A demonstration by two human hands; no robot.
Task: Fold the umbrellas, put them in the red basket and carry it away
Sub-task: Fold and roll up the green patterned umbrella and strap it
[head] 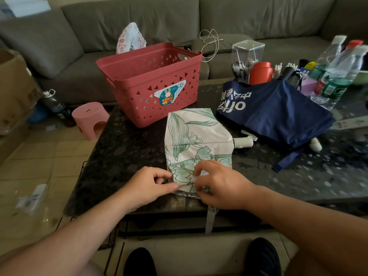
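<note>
Your grey sofa (139,20) wraps the far side, and the dark speckled coffee table (123,148) in front of it carries everything the task needs. The navy umbrella (274,114) sprawls at the right of the table, canopy loose and unfolded, its strap trailing toward you; white lettering on it reads upside down from your seat, partly "ojjo"-like, with Chinese characters I cannot make out. The red basket (151,62) stands at the far left of the table, open side up and just beyond your work, so a finished umbrella should drop in with a short reach. Its front sticker shows cartoon figures and the letters "EP".

Directly before you lies the white umbrella with green leaf print (197,136), flattened into pleats, its white handle (244,143) poking out to the right. Your left hand (148,186) pinches the near edge of the canopy between thumb and forefinger, probably to pin the fold. Your right hand (217,184) curls over the same edge, fingertips gripping fabric. The fastening strap (210,220) hangs off the table edge, unfastened.
</note>
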